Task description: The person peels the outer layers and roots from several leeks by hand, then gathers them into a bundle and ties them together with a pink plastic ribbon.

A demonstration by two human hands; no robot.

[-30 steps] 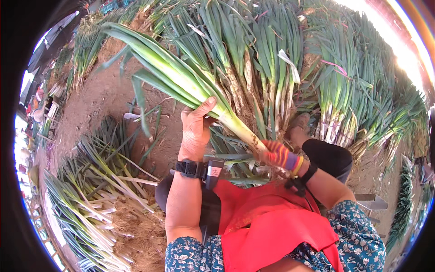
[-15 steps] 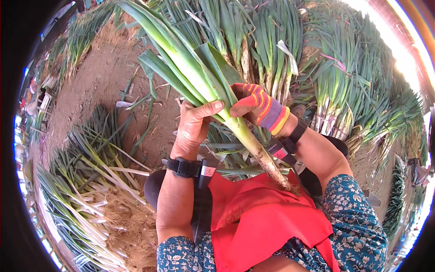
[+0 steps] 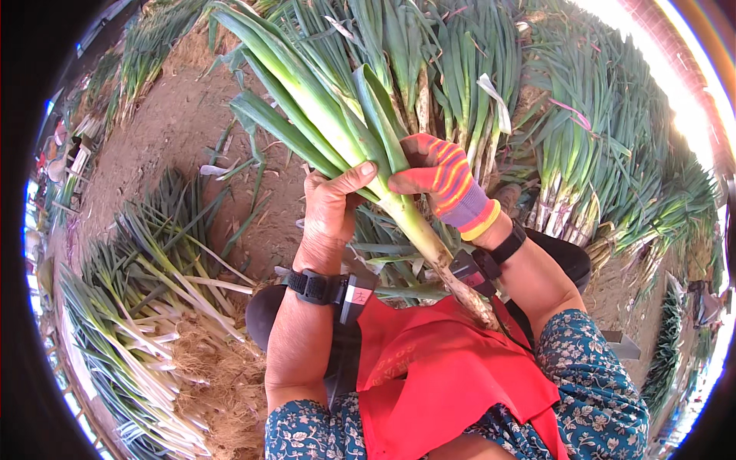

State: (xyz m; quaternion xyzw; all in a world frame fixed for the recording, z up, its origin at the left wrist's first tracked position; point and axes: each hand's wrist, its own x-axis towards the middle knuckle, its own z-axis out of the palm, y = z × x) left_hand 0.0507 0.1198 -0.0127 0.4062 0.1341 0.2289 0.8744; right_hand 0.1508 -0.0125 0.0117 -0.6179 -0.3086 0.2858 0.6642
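A large green onion (image 3: pixel 418 234) lies slantwise before me, its leaves up and left, its dirt-stained root end down over my red apron. My bare left hand (image 3: pixel 335 201) is closed round it where the leaves fan out, the thumb pressed on the front. My right hand (image 3: pixel 445 182), in a striped orange and purple glove, is closed with thumb and fingers pinching at the base of an outer leaf (image 3: pixel 379 119) on the right side. That leaf stands a little apart from the others. The palm side of my left fingers is hidden behind the stalk.
A heap of loose green onions (image 3: pixel 146 314) with tangled roots (image 3: pixel 218 376) lies at my left. Tied bunches (image 3: pixel 571 146) stand along the far and right sides. Bare soil (image 3: pixel 180 115) with leaf scraps shows at the far left. My red apron (image 3: pixel 452 376) covers my lap.
The outer leaf on the right leans further from the stalk. My right hand has shifted slightly right, still pinching. My left hand keeps its grip.
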